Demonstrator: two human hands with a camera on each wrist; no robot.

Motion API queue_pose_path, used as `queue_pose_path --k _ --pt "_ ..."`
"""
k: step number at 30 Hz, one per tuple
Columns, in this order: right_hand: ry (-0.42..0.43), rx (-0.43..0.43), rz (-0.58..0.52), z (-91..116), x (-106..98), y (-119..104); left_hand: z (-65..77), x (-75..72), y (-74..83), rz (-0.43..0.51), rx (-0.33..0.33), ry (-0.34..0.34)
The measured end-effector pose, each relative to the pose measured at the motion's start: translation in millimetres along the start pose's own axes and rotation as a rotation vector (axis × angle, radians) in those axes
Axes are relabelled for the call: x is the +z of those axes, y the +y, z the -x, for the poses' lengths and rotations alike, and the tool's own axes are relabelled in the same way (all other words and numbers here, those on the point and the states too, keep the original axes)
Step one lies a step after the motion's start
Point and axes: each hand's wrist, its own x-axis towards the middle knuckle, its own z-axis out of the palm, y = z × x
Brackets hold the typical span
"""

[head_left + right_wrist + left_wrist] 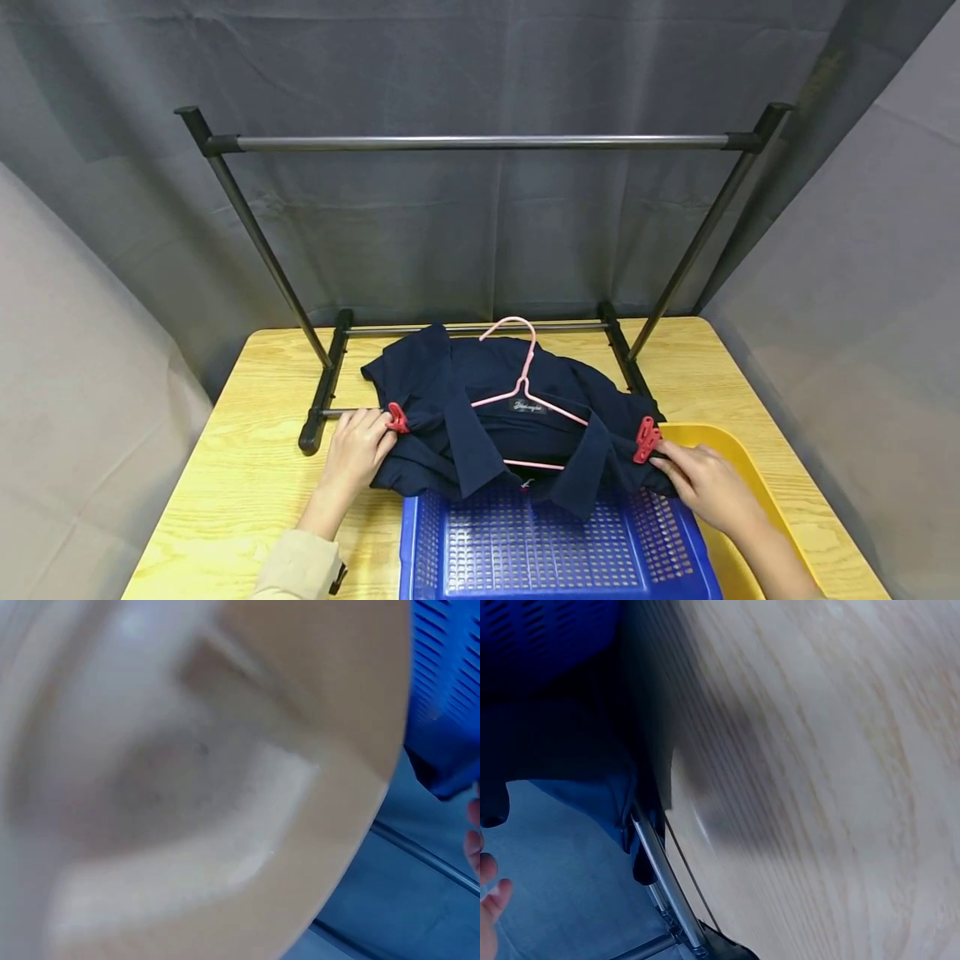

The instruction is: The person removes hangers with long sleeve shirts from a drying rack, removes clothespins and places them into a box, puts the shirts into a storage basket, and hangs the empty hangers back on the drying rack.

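A navy collared shirt [431,375] lies spread over the front of a blue basket [540,546], with a pink hanger [531,358] inside its neck and the hook standing up. Red clips [397,418] sit on the shirt at both shoulder ends. My left hand [362,446] pinches the shirt's left end right beside one clip. At the other end, my right hand [708,487] holds the fabric between thumb and fingers, close to the second red clip [647,439]. Both wrist views catch only fingertips at the edge, the left fingers [489,892] and the right fingers [474,832].
Behind the shirt stands a garment rack with a metal top bar [480,143] and dark uprights. A yellow tub [738,467] sits right of the basket, partly under my right arm. Wooden table [225,467] extends on both sides, with grey curtains around.
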Motion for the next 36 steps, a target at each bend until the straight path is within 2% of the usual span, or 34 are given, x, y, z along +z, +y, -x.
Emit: queue_pose_path --k 5,14,21,30,36 --pt "-0.088 0.026 0.006 -10.8 -15.4 1.3 0.1 0.5 -0.2 0.01 -0.007 0.011" --pt "-0.169 0.108 0.031 -36.4 -40.0 -0.8 2.9 3.6 -2.4 0.004 -0.004 0.032" --pt "-0.252 0.101 0.049 -48.7 -34.6 -1.9 2.4 3.4 -2.1 0.004 -0.015 0.033" --pt "-0.273 0.076 0.01 -46.2 -22.5 4.8 3.1 5.0 -2.4 0.005 -0.011 0.043" --pt "-0.234 0.026 -0.014 -45.8 -21.2 3.8 3.5 5.6 -1.9 0.005 -0.01 0.05"
